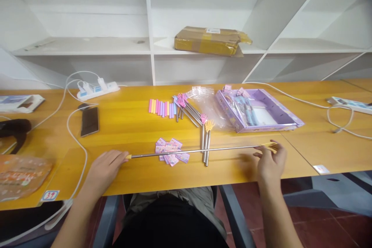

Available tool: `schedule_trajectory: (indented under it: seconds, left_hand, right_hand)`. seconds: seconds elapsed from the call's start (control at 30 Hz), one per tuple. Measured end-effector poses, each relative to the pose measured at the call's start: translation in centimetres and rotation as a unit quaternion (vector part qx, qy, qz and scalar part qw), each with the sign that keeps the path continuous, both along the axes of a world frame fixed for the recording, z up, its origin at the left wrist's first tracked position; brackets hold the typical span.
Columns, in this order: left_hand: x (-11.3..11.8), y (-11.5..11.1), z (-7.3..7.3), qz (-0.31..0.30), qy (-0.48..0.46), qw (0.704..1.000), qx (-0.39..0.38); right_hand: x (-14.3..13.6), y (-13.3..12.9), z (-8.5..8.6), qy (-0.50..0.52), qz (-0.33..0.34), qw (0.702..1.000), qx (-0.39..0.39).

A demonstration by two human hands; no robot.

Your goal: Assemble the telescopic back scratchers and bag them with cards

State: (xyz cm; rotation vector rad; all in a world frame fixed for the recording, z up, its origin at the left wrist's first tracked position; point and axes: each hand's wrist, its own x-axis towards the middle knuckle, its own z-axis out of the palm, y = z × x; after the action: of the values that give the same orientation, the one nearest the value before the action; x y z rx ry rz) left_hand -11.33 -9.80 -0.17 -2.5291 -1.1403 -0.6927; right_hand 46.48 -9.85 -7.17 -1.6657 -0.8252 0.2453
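Note:
A long thin metal rod (186, 152) stretches between my two hands above the wooden table. My left hand (109, 166) is closed on its yellow handle end. At the other end, my right hand (269, 162) holds the yellow hand-shaped tip. Behind the rod lie pink and purple cards (171, 158) in a loose pile. Short metal rods with yellow and pink hand-shaped heads (208, 126) lie near the middle, partly behind the rod. Further back are more such rods (190, 111) with pink, purple and blue heads, beside a row of coloured tubes (161, 108).
A purple tray (279, 102) with bagged items stands at the back right, next to clear plastic wrap (213, 106). To the left are a phone (90, 121), a power strip (99, 90), cables and an orange bag (24, 176). A taped carton (207, 41) rests on the shelf.

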Motion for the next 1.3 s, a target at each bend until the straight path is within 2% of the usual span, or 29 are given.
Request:
schedule_trajectory:
  seconds: [0.07,0.1,0.13,0.2,0.23,0.3,0.37,0.43,0.53,0.77,1.0,1.17,1.23,1.3]
  left_hand:
    - [2.6,-0.4,-0.3,0.000,-0.026,1.000,-0.017]
    - [4.4,-0.8,-0.7,0.006,-0.038,0.999,-0.027]
    - [6.3,-1.2,-1.1,0.011,-0.050,0.998,-0.043]
    - [9.7,-1.8,-2.0,0.006,-0.063,0.994,-0.086]
    - [11.0,-2.0,-2.2,0.009,-0.079,0.993,-0.090]
    - [12.0,-2.1,-2.3,0.004,-0.094,0.991,-0.096]
    - [11.3,-1.9,-1.8,0.001,-0.080,0.992,-0.100]
    - [10.0,-1.7,-1.3,0.000,-0.054,0.994,-0.099]
    - [8.9,-1.8,-1.2,-0.008,-0.031,0.994,-0.109]
    - [10.0,-2.8,-2.5,-0.007,-0.010,0.992,-0.129]
    - [10.1,-3.3,-2.7,-0.006,-0.009,0.992,-0.124]
    - [10.5,-2.7,-3.2,-0.007,0.012,0.995,-0.100]
    - [9.5,-1.9,-3.0,-0.004,0.030,0.996,-0.084]
    - [6.8,-1.0,-2.1,-0.001,0.038,0.997,-0.071]
  right_hand:
    - [-5.6,-0.4,1.4,0.027,0.026,0.998,0.040]
    - [-8.9,-0.9,2.1,0.018,0.063,0.997,0.040]
    - [-12.5,-1.7,2.6,0.003,0.123,0.992,0.027]
    - [-18.8,-3.5,3.4,-0.034,0.274,0.961,-0.002]
    - [-21.2,-4.3,3.7,-0.042,0.319,0.947,-0.002]
    - [-23.5,-5.2,4.2,-0.053,0.352,0.935,0.013]
    - [-23.2,-5.1,4.6,-0.077,0.401,0.913,-0.009]
    - [-21.6,-4.3,4.9,-0.098,0.452,0.886,-0.047]
    - [-19.9,-3.4,4.9,-0.099,0.475,0.870,-0.092]
    - [-20.1,-3.6,4.3,-0.080,0.475,0.867,-0.126]
    - [-19.9,-3.4,4.8,-0.069,0.485,0.863,-0.121]
    - [-20.8,-3.6,4.6,-0.080,0.482,0.865,-0.114]
    - [-20.0,-3.1,4.5,-0.085,0.465,0.874,-0.115]
    - [-17.1,-2.3,4.3,-0.083,0.425,0.893,-0.123]
